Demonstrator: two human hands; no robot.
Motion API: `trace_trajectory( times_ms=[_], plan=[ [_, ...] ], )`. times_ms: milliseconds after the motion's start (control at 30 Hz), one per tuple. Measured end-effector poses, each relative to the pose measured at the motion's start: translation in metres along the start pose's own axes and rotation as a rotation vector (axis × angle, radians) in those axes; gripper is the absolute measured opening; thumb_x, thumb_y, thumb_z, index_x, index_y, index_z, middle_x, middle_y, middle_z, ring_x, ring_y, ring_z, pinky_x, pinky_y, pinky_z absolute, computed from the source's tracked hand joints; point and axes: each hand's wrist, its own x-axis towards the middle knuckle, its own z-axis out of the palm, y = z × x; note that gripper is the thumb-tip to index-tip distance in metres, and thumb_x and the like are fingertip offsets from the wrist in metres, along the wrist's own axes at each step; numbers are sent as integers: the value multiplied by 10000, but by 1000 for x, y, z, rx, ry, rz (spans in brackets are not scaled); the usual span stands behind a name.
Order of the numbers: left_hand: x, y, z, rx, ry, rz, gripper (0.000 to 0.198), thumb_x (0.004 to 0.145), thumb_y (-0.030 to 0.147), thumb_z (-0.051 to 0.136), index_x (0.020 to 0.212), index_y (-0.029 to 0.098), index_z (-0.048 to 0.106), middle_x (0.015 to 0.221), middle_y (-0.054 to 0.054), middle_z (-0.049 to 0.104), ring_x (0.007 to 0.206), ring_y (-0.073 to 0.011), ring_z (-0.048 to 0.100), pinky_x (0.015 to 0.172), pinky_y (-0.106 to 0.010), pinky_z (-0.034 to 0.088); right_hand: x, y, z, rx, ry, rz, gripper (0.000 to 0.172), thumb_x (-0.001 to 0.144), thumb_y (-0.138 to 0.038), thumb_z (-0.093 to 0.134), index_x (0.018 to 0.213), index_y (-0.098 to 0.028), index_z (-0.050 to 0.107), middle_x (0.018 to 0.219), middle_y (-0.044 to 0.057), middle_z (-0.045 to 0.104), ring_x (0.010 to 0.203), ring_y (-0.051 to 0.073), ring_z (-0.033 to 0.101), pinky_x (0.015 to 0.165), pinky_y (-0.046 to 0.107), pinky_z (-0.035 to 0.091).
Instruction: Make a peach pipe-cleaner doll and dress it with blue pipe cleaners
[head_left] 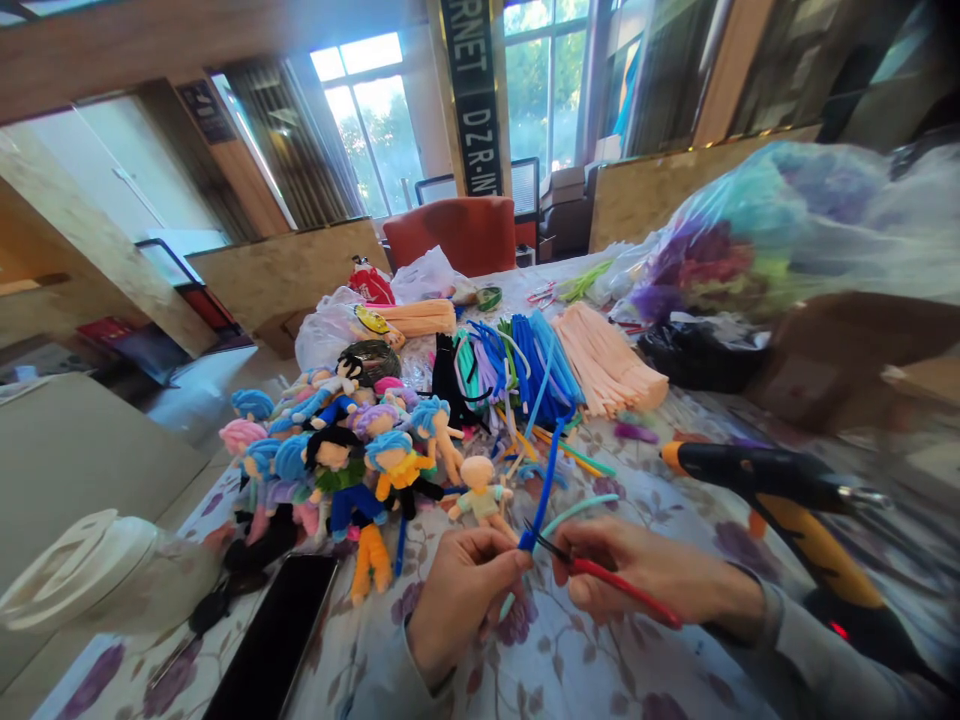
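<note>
My left hand (472, 590) pinches a blue pipe cleaner (553, 465) between thumb and fingers, with its long end pointing up. A mint-green pipe cleaner (581, 508) runs behind it and comes out below the fingertips. In my right hand (637, 570) are red-handled pliers (626, 590), their thin dark tips right at the folded part of the blue stem. Part of the pliers is hidden by my fingers. Just beyond my left hand lies a bald pipe-cleaner doll (480, 495) in a pale top.
Finished-looking dolls (337, 470) are heaped at left, near a phone (274, 635) and a white lidded cup (105, 575). Bundles of blue (536, 370) and peach pipe cleaners (611, 360) lie ahead. A glue gun (787, 500) with a red light stands at right, before plastic bags (787, 230).
</note>
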Motion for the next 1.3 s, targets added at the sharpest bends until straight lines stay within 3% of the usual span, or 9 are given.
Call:
trace_trajectory(
  times_ms=[367, 767, 867, 967, 1067, 1167, 1300],
  plan=[
    [-1, 5, 3, 65, 4, -18, 293, 602, 386, 729, 506, 168, 560, 361, 44, 510, 246, -42, 315, 265, -191, 202, 2, 3, 1, 50, 36, 76, 405, 797, -557, 611, 846, -159, 554, 610, -28, 541, 502, 85, 480, 450, 179, 367],
    [3, 1, 5, 187, 30, -49, 229, 675, 307, 631, 500, 188, 545, 341, 66, 462, 228, -59, 285, 276, -219, 167, 2, 11, 0, -7, 100, 130, 294, 805, -442, 617, 711, -173, 547, 511, -64, 468, 421, 59, 405, 375, 156, 309],
    [7, -3, 5, 261, 67, 38, 224, 686, 257, 610, 482, 184, 551, 415, 49, 495, 313, -79, 369, 339, -225, 235, -1, 15, -6, -117, 155, 166, 263, 789, -442, 634, 781, -183, 589, 538, -45, 546, 425, 82, 474, 383, 173, 336],
    [10, -6, 6, 381, 128, 228, 196, 685, 202, 611, 492, 168, 602, 563, 5, 577, 510, -123, 505, 478, -232, 354, -8, 15, -14, -301, 340, 180, 293, 733, -445, 698, 846, -197, 593, 574, -21, 615, 477, 122, 547, 422, 198, 362],
    [9, -4, 9, 590, 181, 335, 170, 720, 191, 591, 580, 170, 685, 600, -24, 624, 592, -168, 560, 566, -266, 396, -15, 19, -17, -580, 528, 183, 308, 730, -498, 682, 739, -197, 614, 618, 26, 640, 553, 170, 586, 480, 241, 376],
    [5, -1, 14, 805, 139, 426, 224, 781, 202, 546, 721, 176, 761, 660, -68, 678, 649, -209, 604, 638, -307, 420, -20, 30, -13, -887, 665, 226, 282, 751, -481, 639, 740, -200, 666, 725, 72, 656, 680, 234, 618, 578, 295, 405],
    [1, 0, 17, 931, 82, 456, 391, 782, 156, 503, 1120, 139, 697, 800, -110, 679, 733, -241, 620, 712, -353, 452, -23, 41, -8, -900, 600, 175, 180, 736, -226, 588, 887, -172, 672, 819, 79, 673, 796, 238, 619, 701, 318, 435]
  ],
)
